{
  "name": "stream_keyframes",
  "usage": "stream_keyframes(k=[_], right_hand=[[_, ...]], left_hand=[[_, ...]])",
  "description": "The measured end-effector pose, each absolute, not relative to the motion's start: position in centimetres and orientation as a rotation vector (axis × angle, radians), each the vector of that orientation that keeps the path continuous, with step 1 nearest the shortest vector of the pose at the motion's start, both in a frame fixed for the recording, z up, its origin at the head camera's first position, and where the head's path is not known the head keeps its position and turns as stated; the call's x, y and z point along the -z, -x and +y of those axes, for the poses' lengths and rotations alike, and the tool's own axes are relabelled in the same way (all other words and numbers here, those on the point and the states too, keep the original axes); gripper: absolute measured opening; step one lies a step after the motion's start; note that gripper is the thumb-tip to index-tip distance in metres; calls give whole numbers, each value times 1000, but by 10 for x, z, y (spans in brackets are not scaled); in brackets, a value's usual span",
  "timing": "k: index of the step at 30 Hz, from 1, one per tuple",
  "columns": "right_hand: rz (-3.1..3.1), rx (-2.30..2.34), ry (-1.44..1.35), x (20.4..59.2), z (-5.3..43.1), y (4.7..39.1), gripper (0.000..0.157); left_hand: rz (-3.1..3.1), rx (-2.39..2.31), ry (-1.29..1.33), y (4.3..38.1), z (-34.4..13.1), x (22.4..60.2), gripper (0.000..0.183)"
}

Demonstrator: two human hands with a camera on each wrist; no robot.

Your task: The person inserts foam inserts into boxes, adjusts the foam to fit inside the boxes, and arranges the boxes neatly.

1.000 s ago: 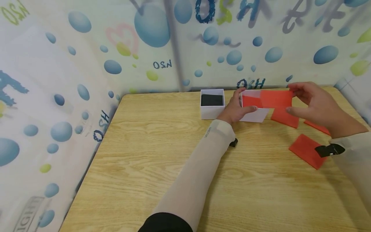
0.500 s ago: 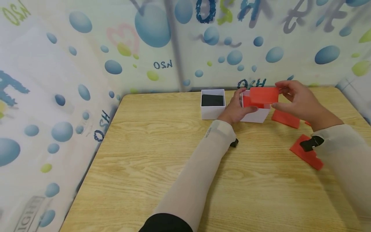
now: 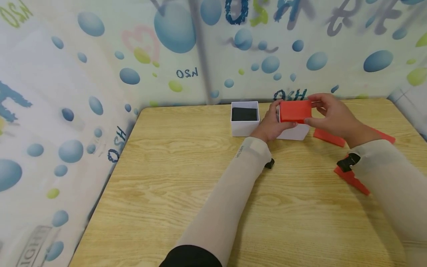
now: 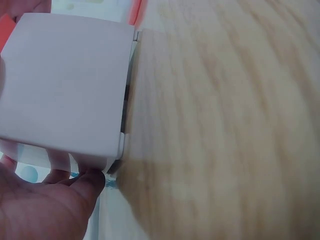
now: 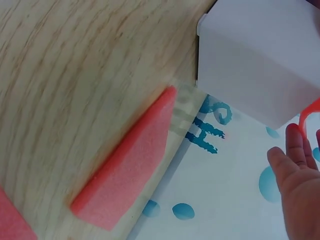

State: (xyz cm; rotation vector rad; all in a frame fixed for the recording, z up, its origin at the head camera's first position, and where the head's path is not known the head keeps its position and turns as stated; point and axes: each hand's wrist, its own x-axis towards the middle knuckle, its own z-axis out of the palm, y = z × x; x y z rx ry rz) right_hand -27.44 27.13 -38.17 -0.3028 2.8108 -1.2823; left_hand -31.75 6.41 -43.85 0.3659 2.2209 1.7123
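A white open box (image 3: 293, 132) stands at the table's back. My left hand (image 3: 269, 125) grips its left side, thumb along the front rim; in the left wrist view, the fingers (image 4: 90, 185) curl against the box wall. Over the box mouth lies a thin red rectangular piece (image 3: 295, 111), which my right hand (image 3: 333, 116) pinches at its right end. That piece covers the box opening and hides what is inside. In the right wrist view, only a red edge (image 5: 310, 112) shows between the fingertips. Several similar red pieces lie on the right of the table, one of them (image 5: 125, 165) near the back edge.
Left of my left hand stands a second white box (image 3: 244, 129), holding a black block-like item (image 3: 244, 114). A red piece (image 3: 351, 180) lies partly under the right sleeve, with another (image 3: 328, 137) near the box. A patterned curtain (image 3: 133, 48) hangs behind the wooden table (image 3: 160, 178).
My right hand has moved left with the red piece, from beyond the box's right side to squarely over its opening. The left hand has stayed on the box.
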Motion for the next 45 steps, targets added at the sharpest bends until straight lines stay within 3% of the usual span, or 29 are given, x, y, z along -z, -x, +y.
stream_keyframes(k=[7, 16, 25, 45], right_hand=[[2848, 1206, 360, 386, 271, 276, 74], [3021, 775, 528, 388, 267, 268, 93], [3135, 417, 864, 398, 255, 243, 85], [3026, 230, 817, 395, 249, 246, 87]], left_hand=[[2192, -1713, -379, 320, 63, 438, 96], [2230, -1691, -390, 318, 61, 437, 95], [2258, -1672, -392, 318, 62, 436, 94], [2247, -1685, -373, 318, 62, 437, 96]])
